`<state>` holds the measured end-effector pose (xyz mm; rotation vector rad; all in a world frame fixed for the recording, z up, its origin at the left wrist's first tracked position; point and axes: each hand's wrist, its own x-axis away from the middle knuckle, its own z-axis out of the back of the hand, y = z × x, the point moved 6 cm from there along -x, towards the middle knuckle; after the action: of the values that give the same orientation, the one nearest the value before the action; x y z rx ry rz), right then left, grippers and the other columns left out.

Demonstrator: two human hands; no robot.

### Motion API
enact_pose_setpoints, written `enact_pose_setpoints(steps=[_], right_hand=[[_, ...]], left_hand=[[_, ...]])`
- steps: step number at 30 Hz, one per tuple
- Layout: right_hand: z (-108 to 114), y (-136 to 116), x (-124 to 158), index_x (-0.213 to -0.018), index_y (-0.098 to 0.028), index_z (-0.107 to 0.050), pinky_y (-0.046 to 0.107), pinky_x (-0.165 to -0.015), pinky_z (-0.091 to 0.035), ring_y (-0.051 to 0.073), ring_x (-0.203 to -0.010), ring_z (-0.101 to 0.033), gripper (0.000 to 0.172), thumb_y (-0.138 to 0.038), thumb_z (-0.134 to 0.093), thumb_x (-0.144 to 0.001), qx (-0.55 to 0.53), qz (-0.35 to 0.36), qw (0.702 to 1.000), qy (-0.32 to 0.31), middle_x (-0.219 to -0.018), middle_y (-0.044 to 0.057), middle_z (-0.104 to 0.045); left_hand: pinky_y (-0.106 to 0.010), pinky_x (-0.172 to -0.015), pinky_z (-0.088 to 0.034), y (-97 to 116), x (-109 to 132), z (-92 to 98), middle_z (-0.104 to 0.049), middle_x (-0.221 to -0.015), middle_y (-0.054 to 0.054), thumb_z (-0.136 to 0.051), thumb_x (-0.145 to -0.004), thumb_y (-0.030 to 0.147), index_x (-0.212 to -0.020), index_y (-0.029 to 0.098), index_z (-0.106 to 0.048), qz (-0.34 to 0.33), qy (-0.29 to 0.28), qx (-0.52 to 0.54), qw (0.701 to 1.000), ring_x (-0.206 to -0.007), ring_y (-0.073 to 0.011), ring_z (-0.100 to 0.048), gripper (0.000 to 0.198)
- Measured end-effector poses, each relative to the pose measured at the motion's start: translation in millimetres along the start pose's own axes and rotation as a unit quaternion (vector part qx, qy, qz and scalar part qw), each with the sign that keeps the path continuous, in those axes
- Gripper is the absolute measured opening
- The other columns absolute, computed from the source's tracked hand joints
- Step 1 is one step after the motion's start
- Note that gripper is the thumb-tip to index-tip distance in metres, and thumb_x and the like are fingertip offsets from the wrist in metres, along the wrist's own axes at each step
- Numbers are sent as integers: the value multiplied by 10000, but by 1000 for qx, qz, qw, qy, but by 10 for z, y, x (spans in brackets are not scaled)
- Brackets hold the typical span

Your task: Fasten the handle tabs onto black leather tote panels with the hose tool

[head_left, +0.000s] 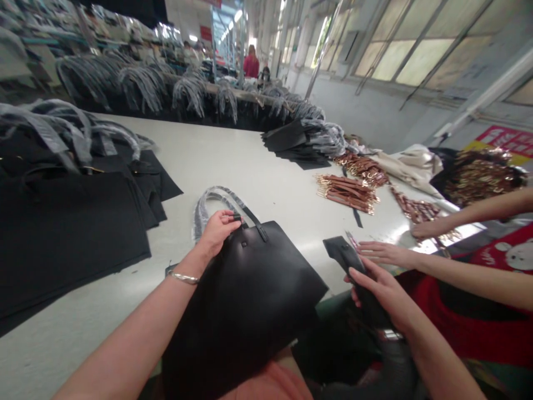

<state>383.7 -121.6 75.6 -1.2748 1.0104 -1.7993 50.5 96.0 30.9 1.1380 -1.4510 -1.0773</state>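
A black tote bag point(266, 278) hangs over the table's near edge toward my lap, its plastic-wrapped handles point(208, 200) lying on the tabletop. At the bag's top edge, my left hand point(220, 229) is closed in a pinch on a small black strap beside the handle base. A square hole shows in the panel just below it. Off to the right of the bag, my right hand point(381, 289) grips a flat black leather piece point(342, 251) with a small round stud or hole near its end. Part of that piece is hidden by my fingers.
A co-worker's hand point(385, 254) is close beside my right one; their other hand point(428, 228) is near brown straps point(420, 214). Black panels point(83, 222) are stacked left. Brown straps with gold hooks point(350, 193) and wrapped-handle panels point(291, 141) lie farther back.
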Motion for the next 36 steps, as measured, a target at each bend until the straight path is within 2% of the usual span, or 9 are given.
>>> enact_pose_setpoints(steps=[3, 8, 14, 17, 21, 24, 28, 32, 36], right_hand=[[-97, 153, 81, -1341, -205, -395, 255, -428, -441, 128, -481, -540, 806, -586, -713, -705, 3, -26, 999, -24, -730, 4, -612], [-428, 148, 30, -1437, -192, -296, 299, -478, -474, 154, -502, -565, 953, -639, -692, -695, 9, -13, 997, -77, -744, 23, -648], [-956, -188, -93, -1497, -182, -192, 283, -469, -461, 165, -466, -557, 948, -587, -645, -770, 37, 47, 985, -162, -531, -33, -595], [-1141, -362, -112, -1488, -186, -235, 265, -467, -453, 152, -469, -550, 887, -541, -648, -787, 33, 74, 978, -192, -538, -39, -590], [-1319, -512, -154, -1454, -223, -328, 243, -468, -444, 128, -469, -538, 753, -467, -643, -815, 26, 93, 968, -230, -560, -53, -574], [-1396, -553, -223, -1425, -227, -379, 241, -461, -445, 122, -467, -537, 707, -449, -645, -809, 10, 91, 966, -241, -595, -52, -574], [-1346, -549, -290, -1447, -208, -345, 237, -455, -442, 122, -458, -523, 737, -457, -634, -816, 16, 92, 975, -200, -554, -55, -562], [-1378, -474, -255, -1431, -260, -368, 236, -452, -445, 112, -481, -556, 703, -461, -642, -815, 25, 70, 965, -251, -738, -15, -640], [-1344, -503, -277, -1438, -236, -364, 243, -467, -456, 119, -478, -536, 715, -460, -637, -816, 26, 98, 975, -199, -630, -39, -595]], left_hand=[[-235, -680, -495, -10, 51, -75, -694, -894, -69, -712, -700, 222, -865, 139, -525, 62, 23, 101, 993, -730, -115, -633, 263], [-211, -527, -443, 3, 231, -254, -714, -981, -127, -695, -683, 152, -888, 91, -610, 73, -34, 63, 995, -566, -85, -571, 230], [-260, -730, -480, 14, 390, -469, -717, -892, -89, -616, -676, 60, -1057, 120, -554, 27, -120, -11, 992, -768, -145, -659, 391], [-247, -655, -468, 47, 435, -512, -683, -951, -87, -550, -798, 202, -1011, 137, -545, -1, -135, -48, 990, -707, -130, -644, 222], [-221, -574, -418, 74, 516, -597, -631, -750, -17, -469, -790, 178, -899, 150, -563, -31, -203, -105, 973, -622, -119, -582, 147], [-215, -572, -402, 35, 551, -636, -616, -712, -1, -461, -700, 96, -927, 148, -583, -31, -249, -123, 960, -621, -116, -570, 263], [-203, -521, -361, -61, 520, -596, -672, -908, -47, -455, -642, 73, -1095, 140, -567, 31, -237, -101, 966, -607, -99, -597, 471], [-189, -510, -347, -24, 542, -652, -641, -731, -19, -462, -650, 84, -982, 131, -613, 13, -280, -94, 955, -586, -97, -589, 368], [-179, -483, -330, -12, 573, -670, -685, -903, -54, -462, -701, 116, -1045, 136, -616, 28, -276, -90, 957, -545, -74, -600, 377]])
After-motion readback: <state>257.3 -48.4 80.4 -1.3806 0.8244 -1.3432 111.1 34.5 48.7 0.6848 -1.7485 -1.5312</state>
